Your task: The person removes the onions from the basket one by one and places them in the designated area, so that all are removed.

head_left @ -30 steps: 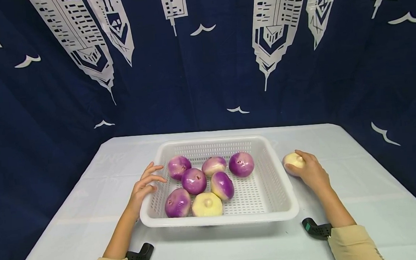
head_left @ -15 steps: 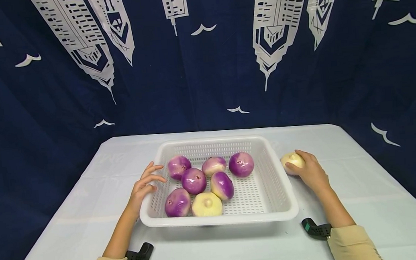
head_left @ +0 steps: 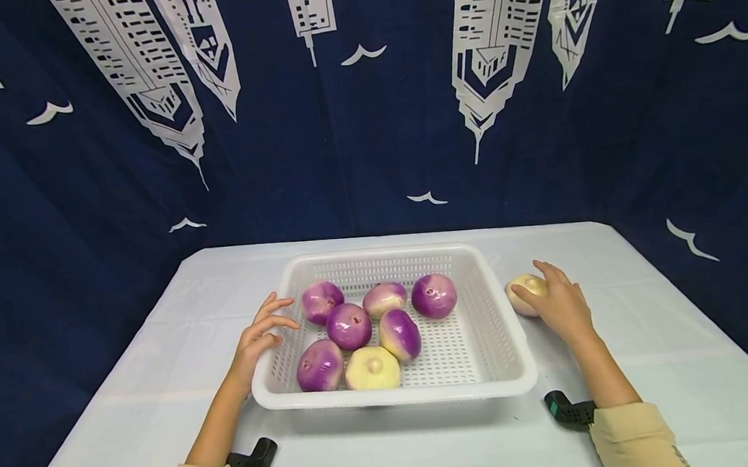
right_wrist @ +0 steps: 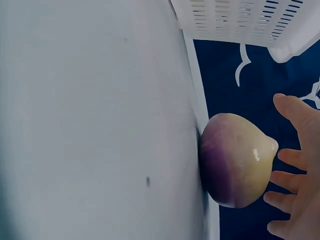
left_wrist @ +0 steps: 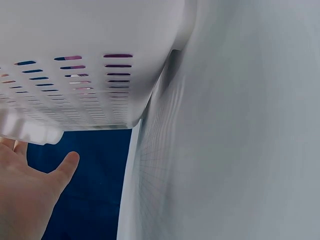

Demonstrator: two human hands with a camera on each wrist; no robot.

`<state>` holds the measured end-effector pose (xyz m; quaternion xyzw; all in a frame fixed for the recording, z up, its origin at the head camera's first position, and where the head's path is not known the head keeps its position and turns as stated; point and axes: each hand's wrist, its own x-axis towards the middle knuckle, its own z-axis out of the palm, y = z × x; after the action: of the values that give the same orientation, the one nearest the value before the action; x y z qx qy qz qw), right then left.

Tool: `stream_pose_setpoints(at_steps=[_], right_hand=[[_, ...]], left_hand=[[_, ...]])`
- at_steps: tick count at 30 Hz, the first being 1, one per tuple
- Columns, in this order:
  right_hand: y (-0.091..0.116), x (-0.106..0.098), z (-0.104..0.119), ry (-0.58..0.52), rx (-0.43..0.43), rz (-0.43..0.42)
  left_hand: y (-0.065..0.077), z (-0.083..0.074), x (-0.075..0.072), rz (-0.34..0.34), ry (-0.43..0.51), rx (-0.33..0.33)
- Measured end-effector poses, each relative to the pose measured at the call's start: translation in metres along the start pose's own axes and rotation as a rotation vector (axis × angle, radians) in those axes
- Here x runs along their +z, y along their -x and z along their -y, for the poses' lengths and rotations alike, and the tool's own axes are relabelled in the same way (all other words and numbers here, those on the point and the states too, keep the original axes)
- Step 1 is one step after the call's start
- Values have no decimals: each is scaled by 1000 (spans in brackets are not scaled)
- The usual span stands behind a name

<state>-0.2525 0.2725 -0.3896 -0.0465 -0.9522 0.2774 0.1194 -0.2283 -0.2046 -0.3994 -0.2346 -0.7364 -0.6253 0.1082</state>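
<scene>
A white slotted plastic basket [head_left: 395, 395] holds several purple-and-cream turnips [head_left: 349, 326], one lying with its cream root end [head_left: 372, 367] up. To its right, a single turnip [head_left: 526, 283] sits on the table close to the basket wall. My right hand [head_left: 562, 308] is over this turnip with fingers spread; the right wrist view shows the fingertips [right_wrist: 286, 181] beside the turnip's cream end [right_wrist: 260, 155], not gripping it. Over the basket's left rim hovers my left hand [head_left: 254, 347], fingers loosely extended and holding nothing; its thumb [left_wrist: 66, 167] points outward in the left wrist view.
A white cloth covers the table [head_left: 389, 449]. Behind it hangs a dark blue curtain [head_left: 367, 140] with white building prints. Black wrist cameras [head_left: 253, 460] are strapped to both forearms.
My right hand first gripped the single turnip, which shifted slightly left toward the basket. Now its fingers have spread and let go. The left hand and the basket stay in place.
</scene>
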Motion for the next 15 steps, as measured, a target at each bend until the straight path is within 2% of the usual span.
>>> stream_pose_setpoints(at_steps=[15], right_hand=[[3,-14,14,-21,-76,-27]], left_hand=[[1,1,-2,2,-8,-13]])
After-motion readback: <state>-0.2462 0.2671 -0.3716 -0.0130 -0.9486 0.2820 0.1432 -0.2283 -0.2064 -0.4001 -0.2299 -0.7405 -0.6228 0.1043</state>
